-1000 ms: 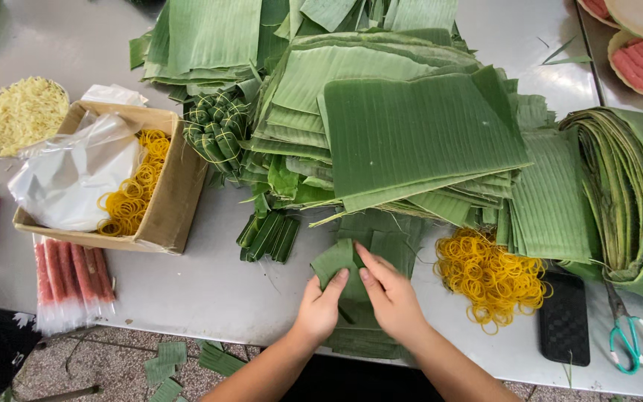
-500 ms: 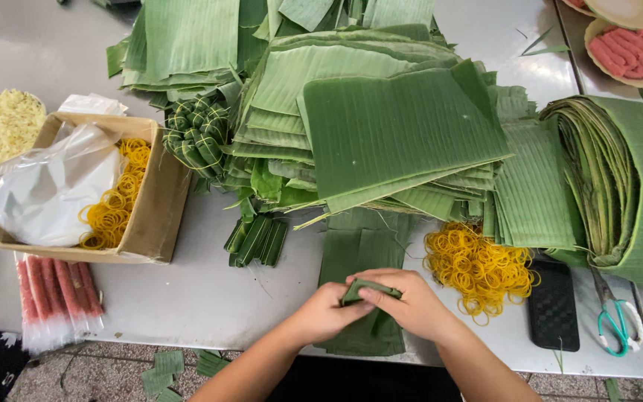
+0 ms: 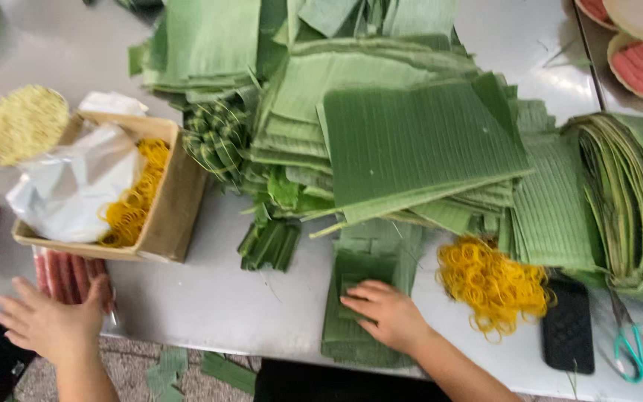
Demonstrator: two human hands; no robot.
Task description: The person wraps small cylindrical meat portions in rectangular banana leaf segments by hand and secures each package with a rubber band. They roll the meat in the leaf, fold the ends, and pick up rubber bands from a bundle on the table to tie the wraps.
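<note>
Head view: right hand (image 3: 387, 313) presses leaf strips (image 3: 359, 298), left hand (image 3: 50, 320) seemingly touches sausages (image 3: 68, 274).

Open brown cardboard box (image 3: 176, 201) left; dark phone screen (image 3: 568, 325) right.

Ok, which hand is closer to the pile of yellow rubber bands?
Right. The right hand rests on leaf strips just left of the bands; the left hand is far across, by the sausages.

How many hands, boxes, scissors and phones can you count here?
hands: 2 (left hand, right hand)
cardboard box: 1
scissors: 1
black phone: 1
Total: 5
</note>
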